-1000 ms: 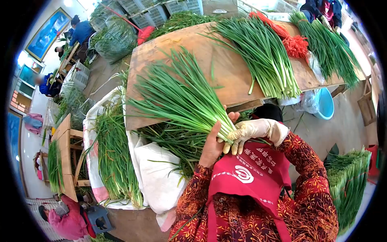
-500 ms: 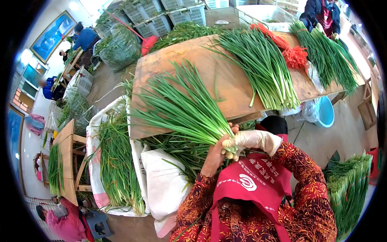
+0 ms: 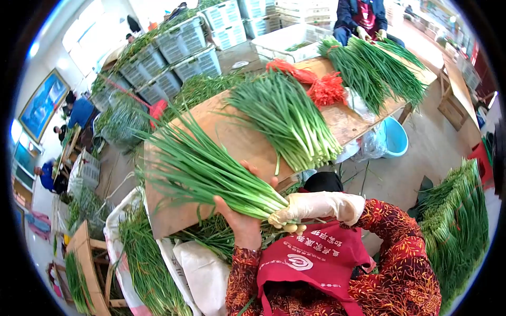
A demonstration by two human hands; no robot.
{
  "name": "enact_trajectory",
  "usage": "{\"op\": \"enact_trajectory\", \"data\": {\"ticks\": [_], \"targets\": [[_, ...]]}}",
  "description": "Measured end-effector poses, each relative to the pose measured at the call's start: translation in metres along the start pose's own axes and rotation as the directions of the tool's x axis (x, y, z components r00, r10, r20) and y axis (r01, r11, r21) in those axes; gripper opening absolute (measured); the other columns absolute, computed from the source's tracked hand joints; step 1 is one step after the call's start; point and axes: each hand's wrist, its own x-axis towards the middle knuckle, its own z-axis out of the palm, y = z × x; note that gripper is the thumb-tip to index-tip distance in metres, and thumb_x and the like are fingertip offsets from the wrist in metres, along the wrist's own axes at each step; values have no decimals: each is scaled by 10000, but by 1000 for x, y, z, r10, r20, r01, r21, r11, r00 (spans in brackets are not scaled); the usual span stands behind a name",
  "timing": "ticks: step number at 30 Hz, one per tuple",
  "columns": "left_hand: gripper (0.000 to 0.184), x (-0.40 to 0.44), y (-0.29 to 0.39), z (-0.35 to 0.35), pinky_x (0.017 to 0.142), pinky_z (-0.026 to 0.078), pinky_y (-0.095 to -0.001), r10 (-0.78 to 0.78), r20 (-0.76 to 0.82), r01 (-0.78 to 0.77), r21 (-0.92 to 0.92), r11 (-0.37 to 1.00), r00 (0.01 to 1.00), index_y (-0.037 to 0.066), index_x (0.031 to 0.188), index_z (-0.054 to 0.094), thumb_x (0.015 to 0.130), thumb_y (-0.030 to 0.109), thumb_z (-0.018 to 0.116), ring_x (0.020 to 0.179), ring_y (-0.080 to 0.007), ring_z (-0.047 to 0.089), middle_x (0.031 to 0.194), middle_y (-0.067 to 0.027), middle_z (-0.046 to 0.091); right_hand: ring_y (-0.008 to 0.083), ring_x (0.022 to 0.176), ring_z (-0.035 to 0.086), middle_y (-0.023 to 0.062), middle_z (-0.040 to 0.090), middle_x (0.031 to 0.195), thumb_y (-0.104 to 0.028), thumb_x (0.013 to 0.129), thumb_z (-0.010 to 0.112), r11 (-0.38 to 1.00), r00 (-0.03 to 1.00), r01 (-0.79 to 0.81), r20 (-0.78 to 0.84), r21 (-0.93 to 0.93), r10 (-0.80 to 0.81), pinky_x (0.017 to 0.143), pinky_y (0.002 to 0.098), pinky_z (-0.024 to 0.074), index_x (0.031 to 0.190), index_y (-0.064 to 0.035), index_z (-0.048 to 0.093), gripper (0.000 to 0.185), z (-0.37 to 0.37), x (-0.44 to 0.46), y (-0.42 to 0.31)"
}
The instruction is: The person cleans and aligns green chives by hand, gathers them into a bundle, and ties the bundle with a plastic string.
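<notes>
A loose bunch of garlic chives (image 3: 226, 181) lies across my hands, its leaf tips over the wooden board and its pale stem ends towards my apron. My bare left hand (image 3: 240, 218) cradles it from below, thumb at the near side and fingertips showing beyond the stems. At the stem ends my right hand (image 3: 289, 211), in a whitish glove, is closed around the bunch. Further along the board lies a larger pile of garlic chives (image 3: 300, 126), stems facing me. Red ties (image 3: 324, 90) rest behind that pile.
The wooden board (image 3: 211, 118) spans the front. More chives in a white sack (image 3: 150, 263) stand at left, stacked chives (image 3: 456, 237) at right. A blue bucket (image 3: 394, 138) sits beneath the board. Grey crates (image 3: 182, 42) are stacked behind. A co-worker (image 3: 363, 21) handles chives at the far end.
My view has swung right. My left hand has opened from its tight hold near the stem ends and moved up the bunch. The bunch now lies flatter, while my right hand keeps the stem ends.
</notes>
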Motion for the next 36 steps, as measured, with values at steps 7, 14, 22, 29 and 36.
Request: {"op": "enact_trajectory", "data": {"ticks": [7,14,22,29,36], "targets": [[621,120,-3,42,935,410,-467,-20,140,-11,216,976,990,102,1283,390,815,461,582,1092,-194,491,1254,-35,471,71,477,430,-19,481,580,-381,834,573,984,939,174,-307,43,-153,444,209,361,771,-85,565,302,-22,-66,-27],[477,257,-33,20,839,478,-340,-69,-60,87,396,914,996,13,1169,494,832,327,616,940,-206,573,1111,-97,565,70,455,421,-33,450,555,-351,884,495,960,866,274,-450,61,-219,434,221,381,769,-103,534,277,-92,-60,-16],[777,241,-31,-72,1078,163,-332,126,-319,179,768,615,939,-7,1394,133,849,324,577,1329,-242,194,1452,-160,167,80,426,438,-39,463,569,-347,909,461,908,912,248,-399,339,-100,437,226,423,813,-95,514,275,-115,-46,13],[610,152,-40,5,1098,88,-388,278,404,-368,914,-173,871,51,1376,225,881,267,508,1356,-258,133,1454,-147,174,92,463,465,-28,464,568,-351,906,468,883,911,292,-388,367,-139,462,234,437,816,-90,520,281,-115,-47,13],[223,159,-88,11,1091,110,-440,-495,613,-779,564,-273,616,167,1001,636,909,189,433,1231,-178,400,1129,34,592,119,477,489,26,524,597,-405,890,473,951,894,155,-448,267,-20,473,260,441,845,-69,541,346,-113,-48,9]]}}
